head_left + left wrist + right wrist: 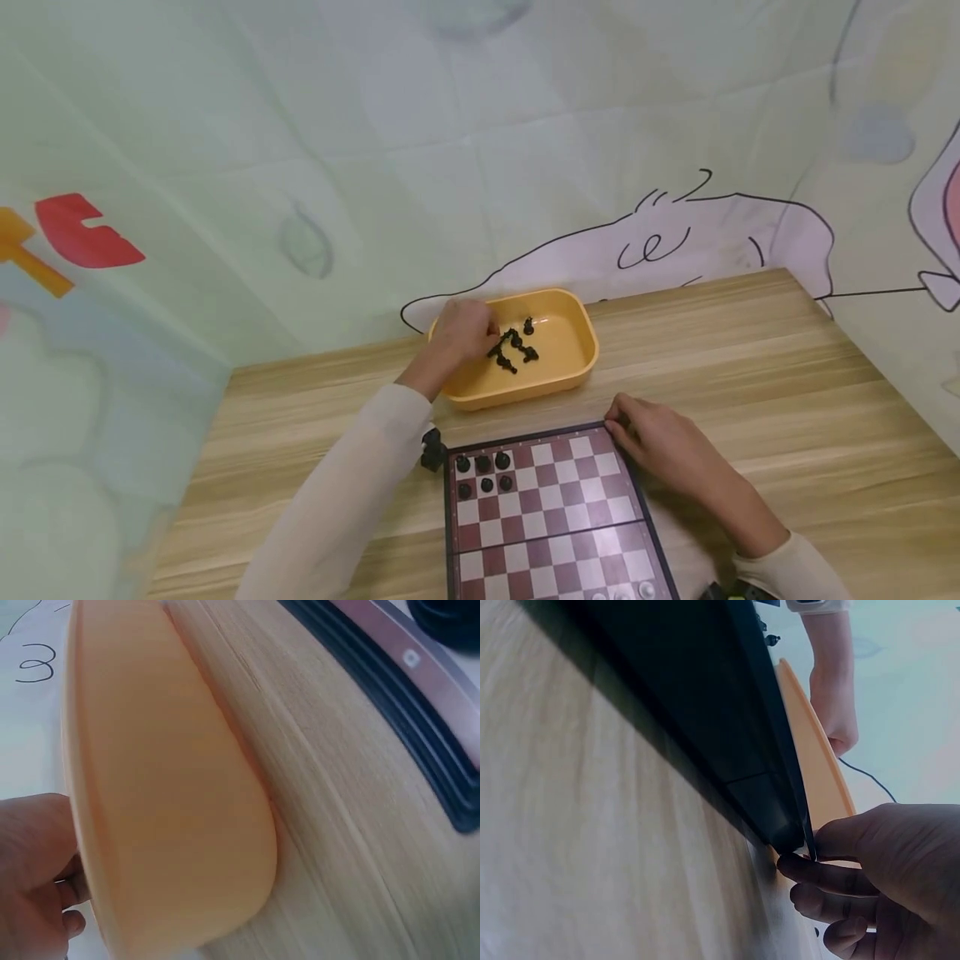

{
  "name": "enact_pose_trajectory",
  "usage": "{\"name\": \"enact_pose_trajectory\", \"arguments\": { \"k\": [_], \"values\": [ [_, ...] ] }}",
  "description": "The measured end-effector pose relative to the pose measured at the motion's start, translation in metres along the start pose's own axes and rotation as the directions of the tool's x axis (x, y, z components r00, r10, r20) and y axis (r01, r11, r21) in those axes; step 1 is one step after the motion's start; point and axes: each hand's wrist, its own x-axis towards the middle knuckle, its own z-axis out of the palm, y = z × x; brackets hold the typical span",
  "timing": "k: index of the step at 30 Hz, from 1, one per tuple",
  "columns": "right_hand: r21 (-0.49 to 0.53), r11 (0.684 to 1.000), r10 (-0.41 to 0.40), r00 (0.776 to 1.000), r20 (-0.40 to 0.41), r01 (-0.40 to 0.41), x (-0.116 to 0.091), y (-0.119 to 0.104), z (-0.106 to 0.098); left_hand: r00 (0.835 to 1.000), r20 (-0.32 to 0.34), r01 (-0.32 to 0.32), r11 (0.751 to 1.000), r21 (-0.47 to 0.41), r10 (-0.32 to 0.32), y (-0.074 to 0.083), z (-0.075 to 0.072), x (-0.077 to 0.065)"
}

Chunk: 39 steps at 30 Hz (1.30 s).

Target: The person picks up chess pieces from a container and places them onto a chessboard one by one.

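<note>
My left hand point(467, 329) reaches over the left side of a yellow tray point(573, 354), fingers bent down beside a loose heap of black chess pieces point(516, 340). Whether a piece is between its fingertips is hidden; the left wrist view shows bent fingers point(73, 889) behind the tray's rim. Below the tray lies a chessboard point(551, 500) with brown and white squares. My right hand point(667, 442) pinches its far right corner between thumb and fingers, seen closely in the right wrist view. Two short rows of black chess pieces point(483, 462) stand at the board's far left corner.
A black object point(432, 450), partly covered by the left sleeve, is beside the board's left edge. Several whitish pieces point(647, 590) stand on the near right squares. The wooden table point(750, 358) meets a printed cloth backdrop point(375, 167) behind the tray.
</note>
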Motion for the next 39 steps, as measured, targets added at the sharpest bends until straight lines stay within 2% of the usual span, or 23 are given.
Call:
{"name": "enact_pose_trajectory", "arguments": {
  "k": [11,16,21,26,33,39],
  "values": [
    [0.000,1.000,-0.005,1.000,0.000,0.005,-0.001,0.003,0.001,1.000,0.013,0.017,0.998,-0.065,-0.016,-0.008,0.005,-0.012],
    [0.003,1.000,-0.009,1.000,0.000,0.009,-0.001,0.004,0.001,0.999,0.014,0.034,0.997,-0.075,-0.033,-0.007,0.002,-0.011],
    [0.002,1.000,-0.007,1.000,0.000,0.007,-0.001,0.004,0.001,1.000,0.004,0.024,0.995,-0.097,-0.024,-0.002,-0.003,-0.009],
    [0.011,1.000,-0.013,1.000,0.007,0.013,0.000,0.003,0.003,0.999,0.037,0.033,0.994,-0.104,-0.029,0.001,-0.004,-0.009],
    [0.002,1.000,-0.008,1.000,0.019,0.008,0.004,0.007,0.004,1.000,-0.019,0.019,0.996,-0.090,-0.021,0.000,-0.013,-0.008],
    [-0.010,1.000,-0.004,1.000,0.020,0.004,0.005,0.010,0.006,0.997,-0.072,-0.026,0.991,-0.132,0.016,0.004,-0.025,-0.021]
  ]
}}
